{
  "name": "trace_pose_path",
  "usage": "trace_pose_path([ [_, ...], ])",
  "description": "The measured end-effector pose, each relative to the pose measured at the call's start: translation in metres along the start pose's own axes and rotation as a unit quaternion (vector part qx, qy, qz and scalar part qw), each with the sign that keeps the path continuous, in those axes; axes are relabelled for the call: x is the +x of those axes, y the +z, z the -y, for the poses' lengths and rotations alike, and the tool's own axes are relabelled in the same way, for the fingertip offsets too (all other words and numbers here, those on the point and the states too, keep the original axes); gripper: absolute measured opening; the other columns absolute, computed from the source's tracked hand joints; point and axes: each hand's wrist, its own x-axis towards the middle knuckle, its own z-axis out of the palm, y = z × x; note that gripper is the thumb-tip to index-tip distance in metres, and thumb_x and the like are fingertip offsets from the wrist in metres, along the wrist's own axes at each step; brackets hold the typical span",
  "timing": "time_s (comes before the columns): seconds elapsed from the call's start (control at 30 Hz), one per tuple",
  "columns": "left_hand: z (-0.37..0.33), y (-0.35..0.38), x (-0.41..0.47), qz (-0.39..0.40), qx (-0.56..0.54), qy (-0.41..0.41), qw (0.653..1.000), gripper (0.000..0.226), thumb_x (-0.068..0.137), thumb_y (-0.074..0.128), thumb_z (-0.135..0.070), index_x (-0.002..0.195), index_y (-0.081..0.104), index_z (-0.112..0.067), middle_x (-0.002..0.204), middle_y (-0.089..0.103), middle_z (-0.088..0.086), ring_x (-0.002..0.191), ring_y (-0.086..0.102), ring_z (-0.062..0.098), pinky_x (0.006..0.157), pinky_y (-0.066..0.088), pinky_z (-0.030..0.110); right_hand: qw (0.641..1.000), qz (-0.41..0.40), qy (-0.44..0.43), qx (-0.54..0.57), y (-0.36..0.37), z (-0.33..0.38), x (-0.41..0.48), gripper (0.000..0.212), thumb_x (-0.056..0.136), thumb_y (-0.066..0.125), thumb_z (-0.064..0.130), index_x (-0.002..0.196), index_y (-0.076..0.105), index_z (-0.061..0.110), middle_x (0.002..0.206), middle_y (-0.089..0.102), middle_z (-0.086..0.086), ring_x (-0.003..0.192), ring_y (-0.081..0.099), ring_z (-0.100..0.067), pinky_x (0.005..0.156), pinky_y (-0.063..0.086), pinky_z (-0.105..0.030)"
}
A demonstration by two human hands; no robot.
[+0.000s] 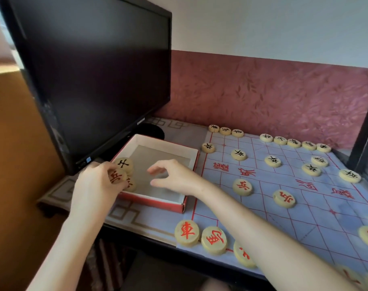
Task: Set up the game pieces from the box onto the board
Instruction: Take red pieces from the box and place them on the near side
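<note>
Piece (116,175) gripped by left hand (94,184), right hand (175,177) spread

Fourteen black-lettered pieces (238,154) on one board (260,208), one box (155,200), one monitor (95,70)

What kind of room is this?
Probably a desk at home: a computer monitor stands on the table, a Chinese chess board lies beside it, and the wall behind is patterned red.

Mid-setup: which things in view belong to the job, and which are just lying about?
Job: red-sided cardboard box; black-marked round wooden piece inside it; red-marked round wooden piece pinched by the left hand; pale blue red-lined board; right hand above the box.
Lying about: black flat monitor; grey patterned table mat.
</note>
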Motion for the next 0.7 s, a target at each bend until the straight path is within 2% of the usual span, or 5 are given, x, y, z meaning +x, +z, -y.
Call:
trace_pose_path([
  [0.2, 0.002, -0.001, -0.016, -0.035, -0.058, -0.005, 0.998, 0.051, 0.069, 0.078, -0.018, 0.116, 0.059, -0.015, 0.116, 0.053, 0.009, 0.103, 0.055, 0.03, 0.082, 0.045, 0.036, 0.999, 0.026, -0.023, -0.032, 0.027, 0.016, 0.027, 0.048, 0.078, 0.071, 0.025, 0.124, 0.057, 0.021, 0.121, 0.056, -0.011, 0.121, 0.04, -0.026, 0.103, 0.037, -0.041],
  [0.27, 0.004, -0.002, -0.019, -0.051, -0.074, 0.005, 0.996, 0.052, 0.069, 0.079, -0.016, 0.117, 0.059, -0.015, 0.115, 0.053, 0.009, 0.103, 0.055, 0.029, 0.082, 0.045, 0.034, 0.997, 0.04, -0.037, -0.062, 0.035, 0.019, 0.036, 0.038, 0.077, 0.068, 0.034, 0.114, 0.059, 0.03, 0.111, 0.056, -0.011, 0.116, 0.037, -0.03, 0.102, 0.034, -0.043],
  [0.4, 0.008, -0.001, -0.022, -0.052, -0.094, 0.019, 0.994, 0.052, 0.069, 0.079, -0.015, 0.117, 0.061, -0.013, 0.114, 0.054, 0.009, 0.104, 0.055, 0.027, 0.082, 0.04, 0.027, 0.993, 0.061, -0.042, -0.09, 0.043, 0.021, 0.042, 0.022, 0.085, 0.061, 0.03, 0.105, 0.062, 0.022, 0.097, 0.054, -0.009, 0.109, 0.039, -0.027, 0.097, 0.027, -0.036],
  [0.6, 0.011, -0.001, -0.018, -0.034, -0.105, 0.01, 0.994, 0.054, 0.069, 0.079, -0.021, 0.12, 0.059, -0.015, 0.119, 0.054, 0.007, 0.107, 0.054, 0.024, 0.084, 0.041, 0.027, 0.996, 0.051, -0.04, -0.068, 0.028, 0.011, 0.031, 0.042, 0.078, 0.07, 0.024, 0.116, 0.057, 0.012, 0.117, 0.055, -0.011, 0.111, 0.045, -0.024, 0.097, 0.04, -0.038],
  [0.7, 0.01, -0.002, -0.016, -0.025, -0.121, 0.006, 0.992, 0.055, 0.068, 0.08, -0.02, 0.119, 0.06, -0.014, 0.118, 0.054, 0.008, 0.107, 0.054, 0.025, 0.085, 0.04, 0.027, 0.997, 0.027, -0.029, -0.064, 0.014, 0.002, 0.021, 0.05, 0.075, 0.073, 0.021, 0.12, 0.054, 0.012, 0.12, 0.052, -0.008, 0.106, 0.045, -0.018, 0.092, 0.041, -0.029],
])
